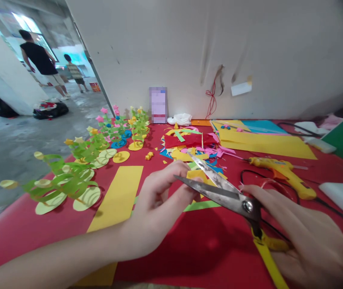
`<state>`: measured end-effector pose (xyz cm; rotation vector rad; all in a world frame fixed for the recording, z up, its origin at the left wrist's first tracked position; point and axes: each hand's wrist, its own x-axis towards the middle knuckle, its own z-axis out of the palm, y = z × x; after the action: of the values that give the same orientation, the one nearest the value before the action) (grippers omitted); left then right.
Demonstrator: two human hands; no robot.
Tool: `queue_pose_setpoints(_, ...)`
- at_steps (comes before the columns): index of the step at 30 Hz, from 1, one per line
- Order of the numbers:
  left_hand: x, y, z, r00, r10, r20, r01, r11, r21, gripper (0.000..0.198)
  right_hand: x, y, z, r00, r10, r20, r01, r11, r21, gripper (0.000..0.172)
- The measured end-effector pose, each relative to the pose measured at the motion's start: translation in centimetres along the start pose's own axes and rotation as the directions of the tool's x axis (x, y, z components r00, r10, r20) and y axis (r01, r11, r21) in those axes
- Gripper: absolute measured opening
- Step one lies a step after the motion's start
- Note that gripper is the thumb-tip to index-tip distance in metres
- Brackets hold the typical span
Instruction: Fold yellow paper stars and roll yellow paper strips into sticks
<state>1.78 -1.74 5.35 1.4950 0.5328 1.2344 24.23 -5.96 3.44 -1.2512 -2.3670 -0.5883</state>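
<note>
My left hand (162, 200) pinches a small yellow piece of paper (197, 175) between thumb and fingers. My right hand (307, 237) grips a pair of scissors (243, 202) by its yellow handles. The scissor blades are spread apart, one on either side of the yellow paper as seen from here; whether they touch it I cannot tell. Below my hands lie green paper strips (201, 206) on the red tabletop (189, 249). A long yellow paper sheet (120, 192) lies to the left, partly under my left forearm.
Several paper flowers with green curled leaves (81, 176) stand at the left. Paper scraps (189, 150) are heaped in the middle. A yellow glue gun (288, 174) with a cable lies right, near stacked coloured sheets (268, 144). A phone (158, 105) leans on the wall. Two people (40, 60) are far left.
</note>
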Motion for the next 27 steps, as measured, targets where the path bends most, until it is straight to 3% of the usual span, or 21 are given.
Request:
queue_pose_setpoints(12, -0.1, 0.0, 0.1, 0.999, -0.03, -0.033, 0.032, 0.997, 0.063, 0.02, -1.0, 0.0, 0.2, 1.0, -0.013, 0.003, 0.013, 0.997, -0.07, 0.064)
queue_pose_setpoints(20, -0.1, 0.0, 0.3, 0.998, -0.026, -0.053, 0.029, 0.998, 0.058, 0.018, -1.0, -0.2, -0.1, 1.0, 0.006, -0.029, -0.007, 1.0, -0.005, 0.066)
queue_pose_setpoints(27, -0.2, -0.1, 0.4, 0.997, -0.043, -0.062, 0.044, 0.999, 0.001, 0.018, -0.7, -0.7, -0.6, 0.997, 0.068, 0.02, -0.069, 0.996, 0.051, 0.068)
